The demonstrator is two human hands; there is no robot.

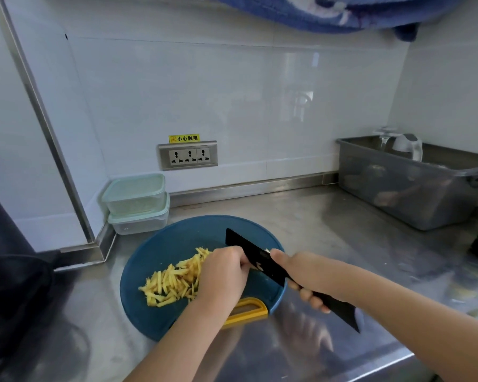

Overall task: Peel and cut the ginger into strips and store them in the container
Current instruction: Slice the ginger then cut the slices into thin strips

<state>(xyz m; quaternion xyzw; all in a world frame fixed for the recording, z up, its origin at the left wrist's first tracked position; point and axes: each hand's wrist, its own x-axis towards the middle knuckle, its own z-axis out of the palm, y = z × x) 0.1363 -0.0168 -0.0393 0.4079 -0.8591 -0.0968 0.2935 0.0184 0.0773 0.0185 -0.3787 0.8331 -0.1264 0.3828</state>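
My right grip (295, 274) was closed around the black handle of the cleaver (254, 255), thumb up near the blade. The dark blade stood on edge over the round blue cutting board (177, 238). My left grip (224, 274) was curled down over the right end of the ginger strips (171, 282), knuckles against the blade's flat. I could not tell what lay under the fingers. The yellow strips were heaped loosely on the board's middle, spreading left from that hand. Two stacked lidded containers (137, 199) sat in the corner behind the board, apart from it, on the steel tabletop (315, 216). A grey bin (406, 186) stood far right.
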